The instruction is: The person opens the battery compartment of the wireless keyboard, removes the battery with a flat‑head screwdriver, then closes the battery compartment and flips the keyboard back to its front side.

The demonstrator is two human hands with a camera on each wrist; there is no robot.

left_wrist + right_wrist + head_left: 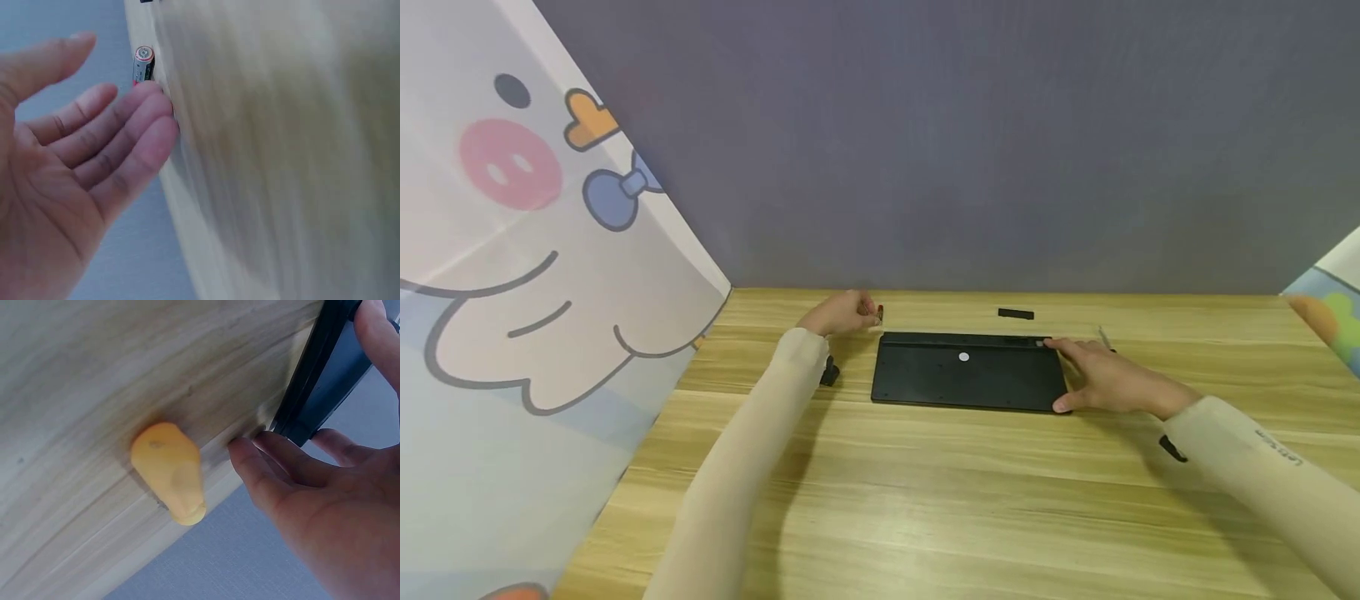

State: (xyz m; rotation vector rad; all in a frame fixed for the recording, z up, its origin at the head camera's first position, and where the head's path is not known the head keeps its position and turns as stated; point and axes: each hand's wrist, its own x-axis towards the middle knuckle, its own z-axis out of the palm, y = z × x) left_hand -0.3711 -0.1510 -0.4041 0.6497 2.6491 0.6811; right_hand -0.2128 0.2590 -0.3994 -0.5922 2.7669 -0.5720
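Note:
A black keyboard [925, 379] lies on the table, its underside with a white round sticker facing up. My right hand [1105, 377] holds its right end, thumb at the near edge and a fingertip at the far corner. Off the keyboard's far left corner, my left hand [846, 313] reaches to a battery [144, 59]. The left wrist view shows this battery just past the fingertips, with the thumb apart. A narrow black cover [1016, 314] lies behind the keyboard. Beside my right fingers is a rounded yellow-orange object [169, 469].
A thin metal shaft [1103, 336] shows behind the right hand, the rest partly hidden. A grey panel [962, 167] rises along the far edge of the wooden table [910, 500]. A wall with cartoon drawings [550, 275] borders the left side.

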